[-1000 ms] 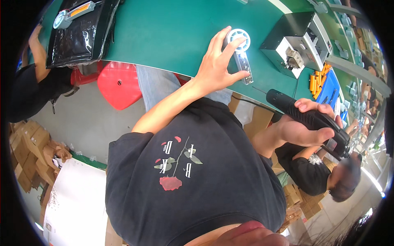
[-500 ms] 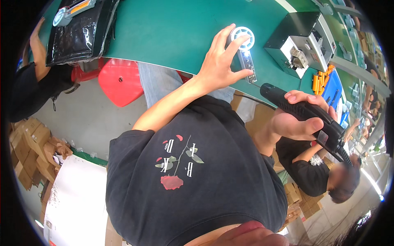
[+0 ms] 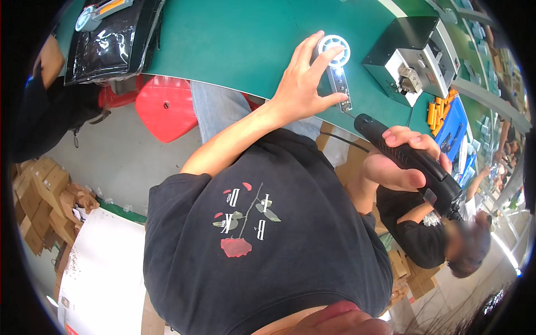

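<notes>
On the green tabletop [image 3: 234, 50] lies a small handheld fan [image 3: 339, 84] with a white round spoked head and a narrow handle whose inner parts show. My left hand [image 3: 301, 86] holds it, fingers around the round head and thumb pressing near the handle's far end from that head. Wrapped in my right hand [image 3: 393, 167] is a black electric screwdriver [image 3: 375, 129], tilted, with a cord at its rear. Its thin bit [image 3: 349, 114] points at the end of the handle; whether it touches a screw is too small to tell.
A black box-shaped machine with a silver front mechanism [image 3: 410, 81] stands right of the fan. Beyond it are orange cylinders [image 3: 433, 114] and a blue tray [image 3: 453, 125]. A black bag [image 3: 106, 50] bears another fan [image 3: 86, 19]. Co-workers sit at both sides; a red stool [image 3: 166, 109] stands left.
The screwdriver's rear and my right hand have dipped slightly, while the bit stays at the handle's end. The left hand keeps its hold on the fan. At far left, the co-worker's hand has moved.
</notes>
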`<state>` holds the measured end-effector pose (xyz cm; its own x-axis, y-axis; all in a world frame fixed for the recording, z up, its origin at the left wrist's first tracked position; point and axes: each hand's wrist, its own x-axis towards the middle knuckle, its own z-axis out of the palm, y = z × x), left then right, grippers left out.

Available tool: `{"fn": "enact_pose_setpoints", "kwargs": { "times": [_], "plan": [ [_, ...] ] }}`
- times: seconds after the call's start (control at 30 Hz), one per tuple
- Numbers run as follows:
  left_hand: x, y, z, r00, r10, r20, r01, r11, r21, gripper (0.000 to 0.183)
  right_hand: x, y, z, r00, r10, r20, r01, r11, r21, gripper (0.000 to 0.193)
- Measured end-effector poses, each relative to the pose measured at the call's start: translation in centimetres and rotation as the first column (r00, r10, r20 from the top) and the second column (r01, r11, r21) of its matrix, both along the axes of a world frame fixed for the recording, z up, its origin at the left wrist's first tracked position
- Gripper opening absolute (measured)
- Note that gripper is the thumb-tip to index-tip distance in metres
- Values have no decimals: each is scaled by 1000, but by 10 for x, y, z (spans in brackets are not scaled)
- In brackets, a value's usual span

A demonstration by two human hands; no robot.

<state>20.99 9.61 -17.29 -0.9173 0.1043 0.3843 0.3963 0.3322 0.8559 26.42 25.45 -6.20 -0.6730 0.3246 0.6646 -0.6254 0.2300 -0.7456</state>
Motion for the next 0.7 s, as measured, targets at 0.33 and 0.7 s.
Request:
{"fn": "enact_pose_setpoints", "kwargs": {
  "times": [0.33, 0.7],
  "plan": [
    [-5, 3, 1, 998, 62, -5, -62, 997, 38, 84, -74, 73, 63, 966, -187, -180, 222, 954, 202, 72],
    [-6, 6, 2, 997, 73, 21, -74, 995, 67, 81, -125, 86, 59, 960, -238, -151, 255, 961, 110, 59]
  ]
}}
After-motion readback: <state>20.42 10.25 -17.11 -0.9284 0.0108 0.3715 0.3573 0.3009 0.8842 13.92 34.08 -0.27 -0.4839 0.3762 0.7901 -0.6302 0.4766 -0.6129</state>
